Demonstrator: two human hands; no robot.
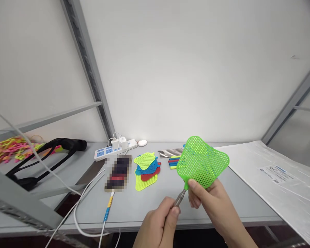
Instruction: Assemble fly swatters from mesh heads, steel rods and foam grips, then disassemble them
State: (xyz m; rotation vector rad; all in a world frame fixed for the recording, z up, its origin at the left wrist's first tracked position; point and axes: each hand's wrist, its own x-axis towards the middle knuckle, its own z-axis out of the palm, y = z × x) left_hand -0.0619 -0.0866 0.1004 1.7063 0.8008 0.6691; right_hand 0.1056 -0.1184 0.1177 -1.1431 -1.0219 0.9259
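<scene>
My right hand [209, 196] pinches the lower edge of a green mesh fly swatter head [201, 162], thumb near its neck. A metal rod [180, 198] runs up to that neck, and my left hand [160, 220] is closed around the rod with thumb and fingers. Whether the rod is fully seated in the neck I cannot tell. Behind the green head lie several metal rods [170, 153] and coloured handles [173, 162], partly covered by it. To the left is a pile of swatter heads [146, 170] in yellow, blue and red.
A pixelated phone-like object [118, 173] with a white cable [79, 220] lies on the grey table [155, 199]. A power strip [116, 150] stands behind it. White wrapped sheet material [263, 182] covers the right side. Black frames [46, 158] and colourful plastic pieces [12, 150] sit at left.
</scene>
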